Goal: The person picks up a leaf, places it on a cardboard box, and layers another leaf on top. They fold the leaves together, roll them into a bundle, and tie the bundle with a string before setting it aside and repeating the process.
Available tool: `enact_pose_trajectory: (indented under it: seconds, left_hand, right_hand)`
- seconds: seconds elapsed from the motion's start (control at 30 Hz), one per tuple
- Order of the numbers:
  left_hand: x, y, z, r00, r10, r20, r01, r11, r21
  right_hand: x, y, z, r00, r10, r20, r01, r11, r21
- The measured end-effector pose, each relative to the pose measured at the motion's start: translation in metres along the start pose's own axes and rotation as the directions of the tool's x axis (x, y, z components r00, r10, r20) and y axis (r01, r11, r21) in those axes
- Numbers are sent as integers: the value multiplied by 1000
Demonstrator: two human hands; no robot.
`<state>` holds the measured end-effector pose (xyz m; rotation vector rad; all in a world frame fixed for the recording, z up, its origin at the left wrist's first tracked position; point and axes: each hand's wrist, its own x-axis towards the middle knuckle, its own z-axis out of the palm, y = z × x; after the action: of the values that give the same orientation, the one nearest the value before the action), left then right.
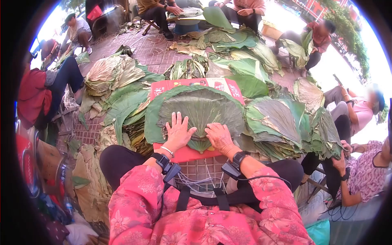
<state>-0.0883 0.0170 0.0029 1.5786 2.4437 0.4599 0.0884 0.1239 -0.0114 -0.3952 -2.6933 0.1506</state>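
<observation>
A broad, folded green-grey leaf (200,106) lies fanned out on a red printed cardboard piece (179,154), its pointed end toward me. My left hand (178,132) rests on the leaf's near left part, fingers spread, a bracelet and a black strap at the wrist. On the near right part lies my right hand (220,138), its fingers bent a little and apart, a black strapped device at that wrist. Neither hand grips anything. Between the hands, the leaf's narrow tip shows over the cardboard.
Leaf stacks lie at the right (273,122) and the left (112,75), with more leaves beyond the cardboard. White strings (200,179) hang or lie below it. Several seated people surround the piles; one at the right (363,171) touches leaves. Brown sheets (87,183) lie at the lower left.
</observation>
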Motion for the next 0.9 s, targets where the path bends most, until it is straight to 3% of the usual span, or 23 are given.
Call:
enact_pose_trajectory:
  seconds: [0.1, 0.2, 0.27, 0.33, 0.47, 0.53, 0.57, 0.6, 0.67, 0.73, 0.8, 0.9]
  left_hand:
    - [-1, 2, -2, 998, -1, -59, 2, 1000, 25]
    - [0, 11, -7, 979, 141, -150, -134, 990, 52]
    - [-3, 16, -6, 984, 161, -75, -159, 987, 37]
    - [-4, 13, 1, 992, 115, 60, -117, 992, 41]
    - [-9, 7, 6, 985, 152, 76, -157, 985, 65]
    - [-8, 9, 1, 985, 129, 113, -136, 989, 61]
    - [-9, 10, -1, 985, 115, 131, -124, 991, 57]
    - [-9, 9, 0, 986, 117, 122, -124, 991, 50]
    - [-9, 7, 1, 987, 120, 110, -125, 992, 33]
    - [-9, 7, 2, 987, 122, 105, -125, 992, 18]
    - [-10, 6, 1, 987, 129, 100, -131, 991, 16]
    - [-9, 5, 5, 985, 145, 89, -148, 989, 18]
  right_hand:
    - [4, 7, 8, 999, -41, 11, 41, 999, 0]
    - [1, 16, 11, 994, -106, 10, 106, 994, 1]
    - [3, 18, 6, 992, -123, 36, 122, 992, 15]
    - [5, 22, -11, 995, -89, 34, 90, 996, -1]
    - [2, 66, -70, 994, 15, 110, -17, 1000, 16]
    - [-19, 117, -99, 971, 130, 201, -152, 984, 98]
    - [-37, 139, -121, 975, 164, 151, -176, 982, 68]
    - [-56, 160, -141, 947, 266, 179, -270, 963, -1]
    - [-97, 191, -184, 772, 575, 273, -559, 817, -142]
    - [-146, 213, -213, 616, 744, 259, -713, 666, -220]
    - [-206, 239, -216, 590, 798, 126, -774, 603, -194]
    - [-242, 231, -218, 512, 839, 184, -845, 531, -69]
